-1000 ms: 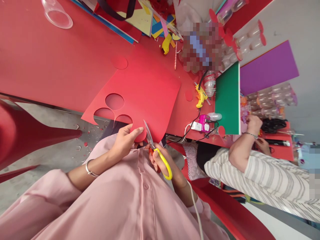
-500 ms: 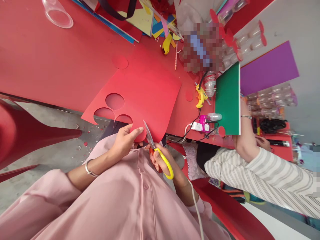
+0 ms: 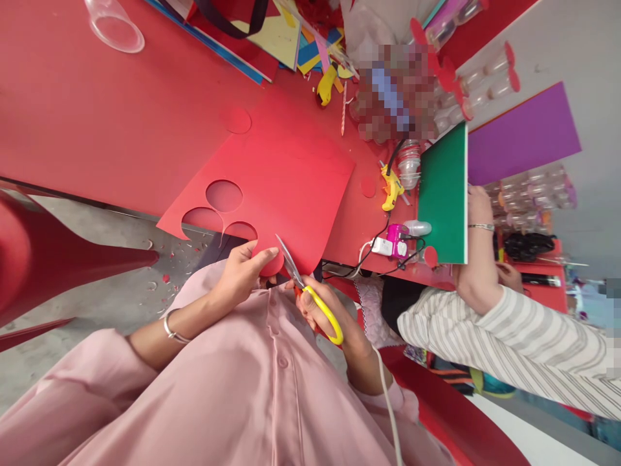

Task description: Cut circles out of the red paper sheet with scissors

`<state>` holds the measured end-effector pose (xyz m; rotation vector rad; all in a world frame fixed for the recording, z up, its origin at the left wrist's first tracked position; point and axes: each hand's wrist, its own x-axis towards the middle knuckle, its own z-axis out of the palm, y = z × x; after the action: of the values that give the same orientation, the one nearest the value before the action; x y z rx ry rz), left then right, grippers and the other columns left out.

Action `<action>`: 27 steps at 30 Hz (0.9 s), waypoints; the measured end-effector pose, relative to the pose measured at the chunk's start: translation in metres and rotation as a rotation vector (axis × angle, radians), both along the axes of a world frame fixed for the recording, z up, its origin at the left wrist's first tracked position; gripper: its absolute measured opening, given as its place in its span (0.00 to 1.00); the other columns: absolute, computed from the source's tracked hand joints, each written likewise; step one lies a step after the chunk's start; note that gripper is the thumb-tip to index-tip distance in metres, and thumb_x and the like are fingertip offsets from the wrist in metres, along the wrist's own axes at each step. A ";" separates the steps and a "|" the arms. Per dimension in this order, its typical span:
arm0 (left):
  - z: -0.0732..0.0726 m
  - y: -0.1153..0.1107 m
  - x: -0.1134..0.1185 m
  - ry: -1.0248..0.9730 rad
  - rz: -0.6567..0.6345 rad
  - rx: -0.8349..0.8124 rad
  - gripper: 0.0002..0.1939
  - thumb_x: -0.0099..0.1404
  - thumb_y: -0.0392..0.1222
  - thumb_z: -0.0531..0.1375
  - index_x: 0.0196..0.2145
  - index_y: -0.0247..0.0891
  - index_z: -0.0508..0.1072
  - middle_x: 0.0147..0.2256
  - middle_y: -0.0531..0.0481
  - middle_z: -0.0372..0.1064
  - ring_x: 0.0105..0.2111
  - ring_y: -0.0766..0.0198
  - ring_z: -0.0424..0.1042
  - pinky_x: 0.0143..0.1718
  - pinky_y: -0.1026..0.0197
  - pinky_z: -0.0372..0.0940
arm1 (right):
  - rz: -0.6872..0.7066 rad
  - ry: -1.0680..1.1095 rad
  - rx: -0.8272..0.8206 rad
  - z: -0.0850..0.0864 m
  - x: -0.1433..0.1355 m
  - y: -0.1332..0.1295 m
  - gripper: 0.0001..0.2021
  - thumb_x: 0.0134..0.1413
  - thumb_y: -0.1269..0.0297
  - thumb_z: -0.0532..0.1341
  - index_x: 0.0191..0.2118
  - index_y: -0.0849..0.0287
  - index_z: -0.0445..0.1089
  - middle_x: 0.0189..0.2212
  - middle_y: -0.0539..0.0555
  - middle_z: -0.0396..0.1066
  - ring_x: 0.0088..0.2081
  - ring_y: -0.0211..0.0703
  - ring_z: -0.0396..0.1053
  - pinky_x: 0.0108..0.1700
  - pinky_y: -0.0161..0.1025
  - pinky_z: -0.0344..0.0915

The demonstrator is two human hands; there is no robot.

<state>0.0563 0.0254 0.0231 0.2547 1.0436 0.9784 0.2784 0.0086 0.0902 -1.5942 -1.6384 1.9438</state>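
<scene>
You look to be at the cutting step, trimming a red round (image 3: 270, 265) at the near edge of a red sheet (image 3: 291, 175); your left grip (image 3: 242, 275) is closed on that round, thumb on top, while your right grip (image 3: 334, 303) is wrapped about the yellow-handled scissors (image 3: 301, 285), whose blades lie close together, pointing up and left across the sheet just beside the round. The fingers beneath are partly hidden, so I can't tell whether the round is wholly free of the sheet. As I judge it, the next move calls for you to spread the blades, keep the pinch steady and turn the paper into them, so that the curve stays smooth and your thumb stays clear of the tip. The sheet itself is plain and smooth, lying mostly flat on the red surface (image 3: 121, 110) with its near part jutting past the edge towards your lap; it has three round cut-outs in its left part, the two nearer you breaking through its edge with a thin, pointed sliver between them, and the broad stretch beyond is uncut, a loose red disc (image 3: 239, 120) lying near its far left side
</scene>
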 end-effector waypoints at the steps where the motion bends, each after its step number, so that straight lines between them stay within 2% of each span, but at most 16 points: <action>1: 0.001 0.000 0.000 0.002 -0.001 -0.002 0.21 0.61 0.56 0.77 0.38 0.38 0.77 0.29 0.50 0.77 0.21 0.64 0.73 0.22 0.63 0.70 | 0.004 -0.008 0.013 0.001 0.000 0.001 0.36 0.74 0.25 0.56 0.55 0.56 0.76 0.26 0.47 0.65 0.22 0.37 0.60 0.23 0.35 0.57; 6: 0.003 0.002 -0.001 0.014 -0.001 -0.016 0.21 0.61 0.56 0.77 0.38 0.38 0.77 0.29 0.50 0.77 0.21 0.64 0.73 0.23 0.62 0.70 | 0.006 -0.040 0.037 0.003 0.002 0.006 0.35 0.74 0.27 0.59 0.56 0.58 0.78 0.26 0.47 0.66 0.23 0.37 0.62 0.25 0.37 0.59; 11: 0.006 0.004 -0.002 0.037 -0.020 -0.015 0.20 0.61 0.55 0.75 0.38 0.38 0.77 0.28 0.50 0.77 0.19 0.64 0.72 0.23 0.61 0.70 | 0.018 -0.021 -0.016 -0.004 0.007 0.008 0.31 0.74 0.29 0.61 0.54 0.54 0.79 0.27 0.49 0.71 0.23 0.40 0.65 0.28 0.40 0.63; 16: 0.004 0.005 -0.004 0.033 -0.026 -0.016 0.19 0.62 0.54 0.75 0.39 0.38 0.77 0.30 0.48 0.78 0.20 0.64 0.73 0.22 0.62 0.69 | 0.020 -0.003 0.008 -0.008 0.010 0.009 0.29 0.75 0.31 0.60 0.55 0.54 0.79 0.27 0.49 0.70 0.24 0.41 0.66 0.30 0.41 0.65; 23: -0.001 0.006 -0.004 0.022 -0.021 -0.001 0.19 0.60 0.54 0.77 0.37 0.38 0.78 0.27 0.48 0.77 0.19 0.64 0.71 0.20 0.62 0.66 | 0.044 -0.057 0.075 -0.003 0.007 0.010 0.22 0.79 0.41 0.62 0.55 0.54 0.79 0.29 0.49 0.72 0.26 0.40 0.67 0.29 0.39 0.63; 27: -0.002 0.007 -0.004 0.009 -0.010 0.007 0.19 0.60 0.54 0.77 0.33 0.39 0.77 0.25 0.51 0.73 0.19 0.65 0.70 0.19 0.64 0.64 | 0.042 -0.040 0.034 0.002 0.006 0.013 0.24 0.77 0.37 0.62 0.55 0.54 0.79 0.28 0.49 0.70 0.24 0.40 0.65 0.26 0.39 0.61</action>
<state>0.0524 0.0319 0.0213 0.2700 1.0463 0.9734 0.2848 0.0216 0.0920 -1.6091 -1.7244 1.9049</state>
